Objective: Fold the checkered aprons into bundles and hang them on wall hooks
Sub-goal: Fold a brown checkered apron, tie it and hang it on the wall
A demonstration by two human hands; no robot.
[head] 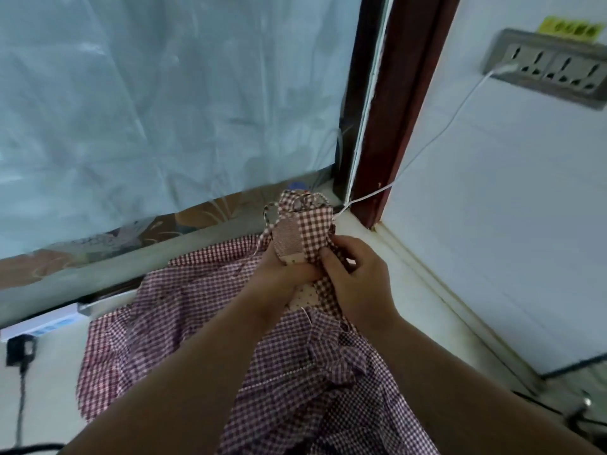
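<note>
A red-and-white checkered apron point(184, 323) lies spread over the pale ledge below me, its skirt rumpled toward the bottom right. Its top part point(313, 226), with a striped patch and thin straps, is lifted upright near the window corner. My left hand point(282, 269) grips the cloth under the striped patch. My right hand point(356, 279) pinches the checkered fabric just beside it, thumb on top. Both hands touch each other over the cloth. No wall hook is in view.
A window covered with plastic sheeting point(164, 110) fills the upper left, with a dark red frame point(394, 126) at its right. A wall socket strip point(551, 68) with a white cable point(437, 136) hangs on the right wall. A black plug point(19, 351) sits at left.
</note>
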